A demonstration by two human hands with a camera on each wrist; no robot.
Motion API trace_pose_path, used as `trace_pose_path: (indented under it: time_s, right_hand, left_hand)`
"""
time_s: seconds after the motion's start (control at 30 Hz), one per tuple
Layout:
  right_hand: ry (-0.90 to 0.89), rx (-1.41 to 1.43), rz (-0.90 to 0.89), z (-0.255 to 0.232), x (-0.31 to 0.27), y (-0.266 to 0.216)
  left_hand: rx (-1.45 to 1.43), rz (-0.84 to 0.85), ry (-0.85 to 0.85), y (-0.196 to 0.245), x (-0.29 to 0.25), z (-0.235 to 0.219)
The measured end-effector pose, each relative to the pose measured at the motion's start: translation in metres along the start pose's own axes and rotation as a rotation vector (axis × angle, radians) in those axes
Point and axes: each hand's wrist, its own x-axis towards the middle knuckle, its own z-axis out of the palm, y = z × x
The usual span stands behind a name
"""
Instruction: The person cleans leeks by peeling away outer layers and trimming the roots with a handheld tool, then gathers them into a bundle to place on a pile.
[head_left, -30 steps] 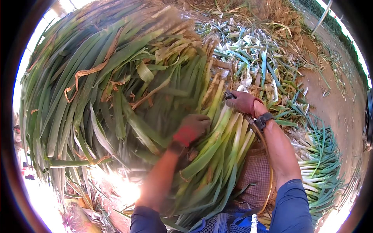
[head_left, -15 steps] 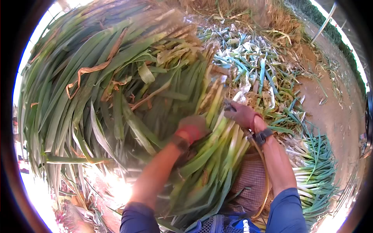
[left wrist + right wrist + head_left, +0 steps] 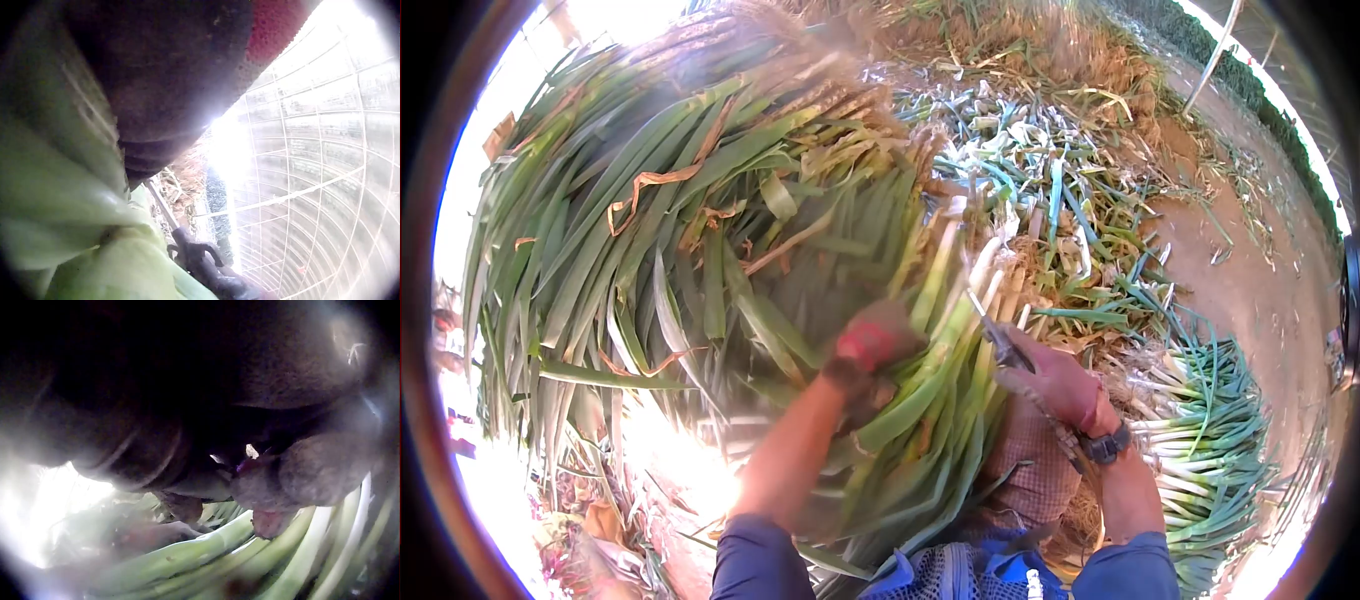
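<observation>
Gloved in dark fabric with a red cuff, the left hand [image 3: 878, 338] grips green leek stalks [image 3: 940, 345] near the middle of the head view. In the left wrist view its dark glove [image 3: 169, 75] lies against pale green leaves [image 3: 119, 265]. Right of these stalks, the right hand [image 3: 1055, 385] holds a blow gun [image 3: 1004, 350] whose thin nozzle points up and left over the white leek ends. The gun also shows in the left wrist view [image 3: 203, 262]. In the right wrist view the curled glove [image 3: 187, 437] is above stalks [image 3: 187, 556]; the gun is mostly hidden.
A large heap of leeks [image 3: 640, 190] fills the left. Leaf scraps [image 3: 1000, 150] lie at the upper middle, with brown ground [image 3: 1210, 260] beyond. Leeks with white stems [image 3: 1190, 440] lie at right. A checked cloth [image 3: 1030, 465] is below the right hand.
The right hand has moved down and right, away from the white ends, and the gun's nozzle now shows clearly. The left hand has shifted slightly down and left.
</observation>
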Motion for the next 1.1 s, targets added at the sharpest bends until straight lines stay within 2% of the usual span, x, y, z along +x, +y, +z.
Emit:
trace_pose_path:
  time_s: [0.07, 0.13, 0.2, 0.27, 0.3, 0.37, 0.47, 0.5, 0.53, 0.6, 0.63, 0.67, 0.77, 0.8, 0.87, 0.9, 0.93, 0.97, 1.0, 1.07, 1.1]
  right_hand:
    - [0.143, 0.026, 0.055, -0.003, -0.009, 0.005]
    - [0.117, 0.067, 0.006, -0.008, -0.014, 0.008]
    - [0.095, 0.108, -0.033, -0.011, -0.019, 0.005]
    - [0.088, -0.004, -0.029, -0.019, -0.020, -0.003]
    - [0.084, -0.001, -0.024, -0.025, -0.016, -0.001]
    - [0.159, -0.092, 0.105, -0.037, -0.009, 0.007]
    - [0.180, -0.072, 0.028, -0.035, -0.003, 0.015]
    - [0.029, 0.034, 0.004, -0.036, -0.001, 0.003]
    - [0.025, 0.034, 0.008, -0.035, 0.004, 0.002]
    - [-0.168, -0.111, -0.049, -0.036, 0.014, -0.001]
    - [-0.245, -0.078, 0.112, -0.042, 0.020, -0.025]
    - [-0.250, -0.080, 0.118, -0.044, 0.027, -0.029]
    - [-0.439, 0.130, 0.129, -0.041, 0.042, -0.045]
    - [-0.441, 0.131, 0.132, -0.037, 0.051, -0.047]
    - [-0.380, -0.216, 0.054, -0.033, 0.075, -0.042]
    - [-0.331, -0.237, -0.033, -0.028, 0.085, -0.040]
    - [-0.330, -0.241, -0.032, -0.025, 0.085, -0.041]
    - [-0.419, -0.134, 0.024, -0.019, 0.087, -0.044]
    - [-0.512, -0.023, 0.083, -0.012, 0.088, -0.051]
    - [-0.500, -0.078, 0.032, -0.005, 0.098, -0.051]
    - [-0.411, -0.194, 0.068, -0.005, 0.111, -0.041]
  left_hand:
    - [-0.004, -0.044, -0.027, 0.009, -0.009, 0.008]
    - [0.175, 0.010, 0.047, 0.025, -0.018, 0.024]
    - [0.183, -0.017, 0.010, 0.043, -0.027, 0.035]
    - [0.251, 0.092, 0.010, 0.057, -0.034, 0.044]
    - [0.245, 0.118, 0.041, 0.058, -0.034, 0.049]
    - [0.215, 0.128, 0.048, 0.055, -0.034, 0.056]
    - [0.192, 0.129, 0.044, 0.058, -0.039, 0.060]
    - [0.199, 0.121, 0.022, 0.062, -0.043, 0.062]
    - [0.195, 0.120, 0.018, 0.064, -0.046, 0.065]
    - [0.205, 0.203, 0.050, 0.069, -0.051, 0.074]
    - [0.231, 0.191, 0.036, 0.071, -0.050, 0.076]
    - [0.225, 0.190, 0.032, 0.071, -0.050, 0.078]
    - [0.217, 0.236, 0.065, 0.063, -0.046, 0.080]
    - [0.201, 0.242, 0.057, 0.059, -0.044, 0.079]
    - [0.183, 0.252, 0.048, 0.048, -0.040, 0.080]
    - [0.152, 0.254, 0.096, 0.042, -0.039, 0.078]
    - [0.123, 0.256, 0.147, 0.037, -0.037, 0.075]
    - [0.119, 0.253, 0.152, 0.032, -0.035, 0.072]
    - [0.075, 0.191, 0.087, 0.034, -0.038, 0.060]
    - [0.028, 0.128, 0.018, 0.028, -0.041, 0.058]
    - [-0.006, 0.178, 0.101, 0.021, -0.036, 0.065]
